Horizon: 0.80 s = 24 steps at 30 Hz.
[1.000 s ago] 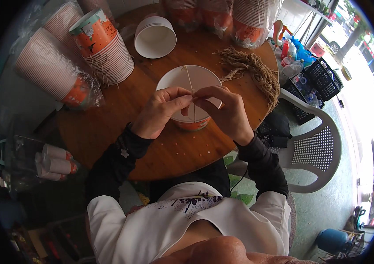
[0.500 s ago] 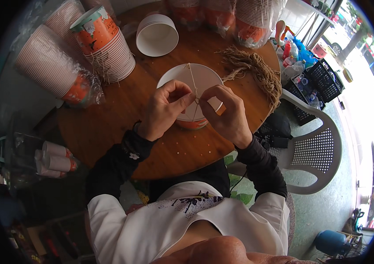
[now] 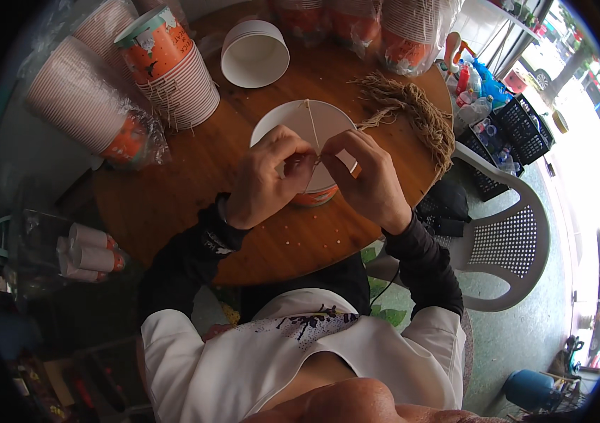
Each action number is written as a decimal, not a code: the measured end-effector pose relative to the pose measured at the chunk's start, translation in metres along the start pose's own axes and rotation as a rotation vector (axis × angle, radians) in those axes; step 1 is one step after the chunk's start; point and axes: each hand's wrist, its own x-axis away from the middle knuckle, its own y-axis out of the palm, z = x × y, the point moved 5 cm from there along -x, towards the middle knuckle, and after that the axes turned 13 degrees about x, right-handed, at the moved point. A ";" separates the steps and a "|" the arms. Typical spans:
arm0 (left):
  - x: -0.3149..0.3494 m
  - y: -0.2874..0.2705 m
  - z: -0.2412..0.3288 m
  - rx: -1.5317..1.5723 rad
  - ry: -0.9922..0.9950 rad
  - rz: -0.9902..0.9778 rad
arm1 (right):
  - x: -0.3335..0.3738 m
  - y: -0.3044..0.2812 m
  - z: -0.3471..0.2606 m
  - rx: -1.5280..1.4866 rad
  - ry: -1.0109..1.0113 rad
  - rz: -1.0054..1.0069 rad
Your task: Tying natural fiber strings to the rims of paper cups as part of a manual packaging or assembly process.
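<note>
An orange paper bucket (image 3: 313, 198) with a white inside stands in front of me on the wooden table. A thin tan string (image 3: 312, 120) runs from its far rim across the opening to my fingers. My left hand (image 3: 270, 176) pinches the string above the bucket's middle. Close against it, my right hand (image 3: 369, 176) pinches the string too, thumb and forefinger together. The fingertips nearly meet and hide the spot where the strands come together. A bundle of loose tan strings (image 3: 416, 120) lies to the right of the bucket.
White empty buckets (image 3: 255, 60) nest at the far side of the round wooden table (image 3: 173, 190). Tall stacks of orange buckets (image 3: 173, 77) stand far left, some in plastic. A grey plastic chair (image 3: 504, 243) and black crates (image 3: 522, 130) are at the right.
My fingertips have drawn closer together over the string, and the small loop between them is now hidden. The bucket has stayed in place.
</note>
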 end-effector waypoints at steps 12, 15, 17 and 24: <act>0.007 0.007 -0.040 1.024 -0.728 -0.048 | 0.005 0.000 -0.004 -0.111 -0.050 0.083; 0.008 0.007 -0.041 1.034 -0.733 -0.055 | 0.003 0.000 -0.006 -0.086 -0.092 0.092; 0.008 0.006 -0.040 1.012 -0.715 -0.073 | 0.002 0.000 -0.005 -0.014 -0.120 0.102; 0.008 0.000 -0.027 0.670 -0.616 -0.040 | -0.004 0.003 0.011 -0.169 0.002 0.062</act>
